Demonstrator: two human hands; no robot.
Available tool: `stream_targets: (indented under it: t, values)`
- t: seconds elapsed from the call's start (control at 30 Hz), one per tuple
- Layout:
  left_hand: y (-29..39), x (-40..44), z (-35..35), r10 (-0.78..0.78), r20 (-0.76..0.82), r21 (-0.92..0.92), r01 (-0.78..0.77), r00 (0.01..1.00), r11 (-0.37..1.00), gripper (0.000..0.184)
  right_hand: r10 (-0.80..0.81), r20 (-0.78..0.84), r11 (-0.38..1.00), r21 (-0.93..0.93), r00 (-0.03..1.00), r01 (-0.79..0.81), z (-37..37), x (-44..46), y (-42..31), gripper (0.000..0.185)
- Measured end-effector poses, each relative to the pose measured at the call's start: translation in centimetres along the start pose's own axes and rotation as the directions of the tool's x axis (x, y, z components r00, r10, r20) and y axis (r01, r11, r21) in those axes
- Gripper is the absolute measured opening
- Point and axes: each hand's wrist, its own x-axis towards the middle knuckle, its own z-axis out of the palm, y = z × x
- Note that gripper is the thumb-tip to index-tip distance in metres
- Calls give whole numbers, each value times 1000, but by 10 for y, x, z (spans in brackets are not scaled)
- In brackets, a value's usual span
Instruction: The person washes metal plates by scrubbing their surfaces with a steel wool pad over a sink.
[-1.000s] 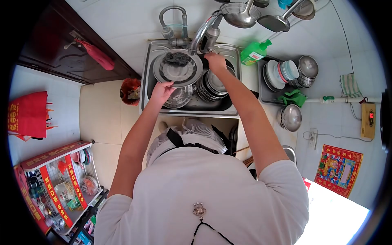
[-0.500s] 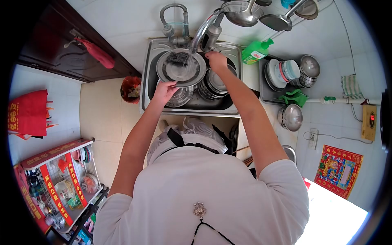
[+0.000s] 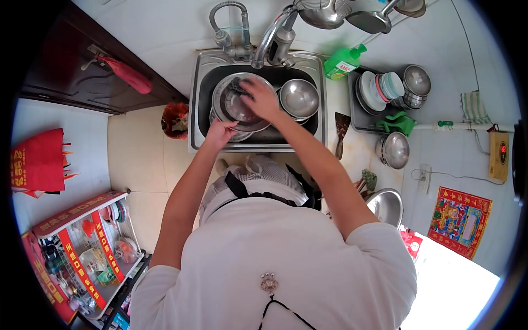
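Observation:
A round stainless steel basin (image 3: pixel 223 102) is held tilted over the left part of the sink. My left hand (image 3: pixel 221 133) is closed on its near rim. My right hand (image 3: pixel 259 100) reaches inside the basin, its fingers blurred by motion. By the fingertips lies a dark scouring pad (image 3: pixel 236 85); whether they touch it is unclear. Under the basin, another steel dish (image 3: pixel 242 136) shows partly. Stacked steel bowls (image 3: pixel 300 99) sit in the sink to the right.
The sink (image 3: pixel 257 147) has a faucet (image 3: pixel 269 38) above it. Green detergent bottle (image 3: pixel 344 62), a tray (image 3: pixel 357 122) with plates and bowls, a spatula (image 3: pixel 341 129) and a steel bowl (image 3: pixel 395 150) are at the right. Ladles (image 3: pixel 330 15) hang above. A red-lined bin (image 3: pixel 175 121) stands left.
My right hand has moved from the faucet handle down and left into the basin. The water stream from the faucet has stopped. My left hand still grips the basin's rim.

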Motion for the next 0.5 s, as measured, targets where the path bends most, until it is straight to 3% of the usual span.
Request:
stream_targets:
  t: [0.03, 0.13, 0.23, 0.33, 0.37, 0.4, 0.47, 0.5]
  values:
    - [3, -9, 9, 12, -11, 8, -12, 1000, 1000, 36, -79, 103, 966, -239, 992, 102, -14, -1, -33, 42]
    - [1, 2, -17, 29, -33, -7, -29, 999, 1000, 30, -20, 331, 998, 70, 943, -4, 20, -13, -51, 41]
    - [10, -3, -39, 32, -50, -18, -33, 998, 999, 23, -57, 448, 996, 86, 892, 20, 17, -30, -51, 41]
    - [15, -18, -32, 17, -50, 96, -12, 999, 995, 29, 297, 426, 955, -134, 855, -265, 9, -14, -27, 43]
    - [16, -24, -23, 12, -41, 148, -6, 999, 989, 30, 216, 401, 976, -76, 890, -202, 13, -11, -30, 43]
    - [14, -25, -12, -8, 1, 56, 8, 1000, 998, 40, 134, 372, 991, -21, 919, -136, 11, -5, -41, 44]
    - [9, -9, -21, -30, 63, -9, 30, 998, 1000, 41, -20, 297, 997, 78, 955, -4, 9, 1, -60, 45]
    - [8, -9, -24, -29, 52, -1, 29, 998, 1000, 42, -138, 290, 974, 212, 947, 78, 28, -8, -57, 42]
